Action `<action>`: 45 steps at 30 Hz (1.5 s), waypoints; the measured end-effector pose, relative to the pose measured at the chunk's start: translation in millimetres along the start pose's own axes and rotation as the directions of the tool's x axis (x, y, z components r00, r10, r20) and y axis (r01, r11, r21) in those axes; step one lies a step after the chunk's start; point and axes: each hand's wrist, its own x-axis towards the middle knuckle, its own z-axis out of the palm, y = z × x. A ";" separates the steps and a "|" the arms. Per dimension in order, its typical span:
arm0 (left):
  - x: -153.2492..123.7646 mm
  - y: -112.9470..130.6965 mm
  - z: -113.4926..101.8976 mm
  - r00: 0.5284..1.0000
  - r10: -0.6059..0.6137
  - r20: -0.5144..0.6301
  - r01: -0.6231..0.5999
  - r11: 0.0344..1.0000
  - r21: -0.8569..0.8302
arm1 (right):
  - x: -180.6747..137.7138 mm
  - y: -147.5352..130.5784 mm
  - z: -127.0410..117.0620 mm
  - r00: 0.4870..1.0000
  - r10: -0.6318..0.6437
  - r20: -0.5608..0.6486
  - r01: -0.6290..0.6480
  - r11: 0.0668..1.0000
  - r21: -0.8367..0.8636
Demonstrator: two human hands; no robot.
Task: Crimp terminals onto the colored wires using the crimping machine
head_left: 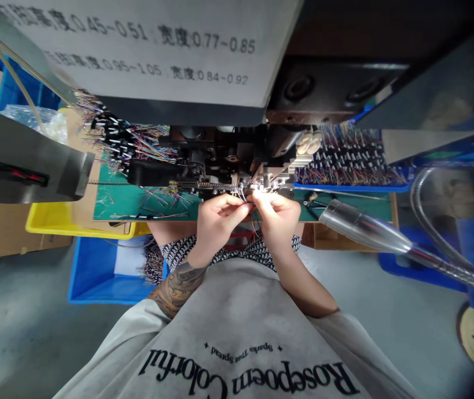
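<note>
In the head view, my left hand (220, 221) and my right hand (277, 217) meet at the front of a crimping machine (228, 149). Thin wires (241, 195) fan out between my fingertips, some white, with darker and reddish ends hanging below. My left thumb and forefinger pinch the wires. The right fingertips are closed on the wires too, right beside the machine's lit working point. A strip of metal terminals (203, 184) runs into that spot from the left. The exact wire ends are too small to make out.
Wire bundles (153, 144) heap up at the left, and more lie in a blue tray (398, 178) at the right. Loose wires (149, 215) rest on the green mat (112, 194). A lamp on a flexible neck (365, 227) reaches in from the right. Yellow (41, 219) and blue bins (91, 271) stand at left.
</note>
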 end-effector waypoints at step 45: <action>-4.1 2.4 1.3 0.998 0.050 0.040 -0.047 0.996 -0.078 | 2.7 -6.5 0.7 0.999 0.014 0.028 -0.015 1.000 0.023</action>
